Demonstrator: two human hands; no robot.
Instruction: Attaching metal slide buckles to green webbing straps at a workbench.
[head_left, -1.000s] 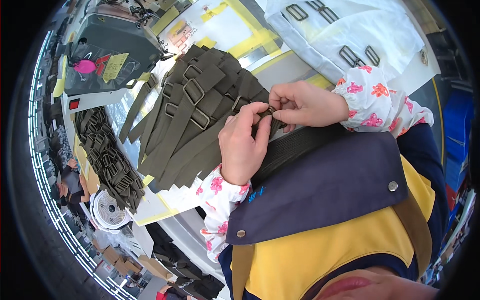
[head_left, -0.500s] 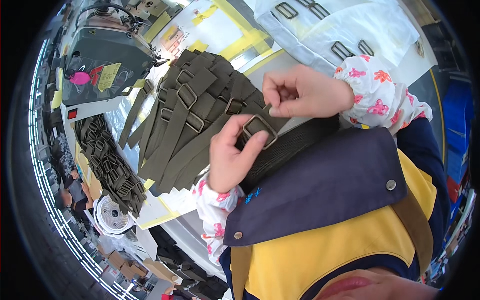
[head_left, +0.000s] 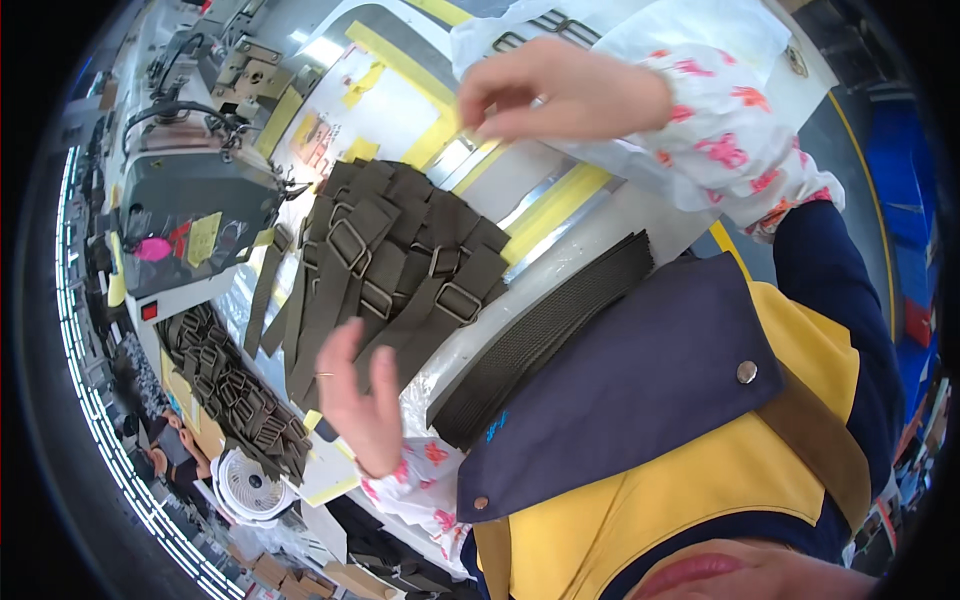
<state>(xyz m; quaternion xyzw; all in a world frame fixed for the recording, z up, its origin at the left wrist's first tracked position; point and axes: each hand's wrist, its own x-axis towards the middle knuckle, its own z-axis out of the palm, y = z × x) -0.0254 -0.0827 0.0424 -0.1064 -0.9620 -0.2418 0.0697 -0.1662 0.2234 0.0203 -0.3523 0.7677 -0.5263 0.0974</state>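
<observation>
My left hand [head_left: 362, 400] is over the near edge of a pile of dark olive webbing straps [head_left: 400, 215], its thumb and fingers apart and blurred by motion. It holds nothing. One strap with a metal buckle [head_left: 458, 302] lies on top at the pile's right side. My right hand [head_left: 560, 92] is raised above the taped table, near the loose metal buckles [head_left: 508, 42] on white plastic. Its fingers are curled toward the thumb; whatever may be between the tips is hidden. A neat stack of plain webbing strips [head_left: 560, 320] lies along the table edge before me.
A sewing machine [head_left: 195, 215] stands at the far left. Below it hangs a heap of buckled straps [head_left: 235, 385], beside a white fan [head_left: 252, 485]. Yellow tape [head_left: 555, 215] marks the white tabletop. Blue bins [head_left: 905, 210] stand at the right. Another person is at the left.
The buckle and strap have left my hands and rest on the pile. My left hand opened and moved left and down; my right hand moved up and left toward the loose buckles.
</observation>
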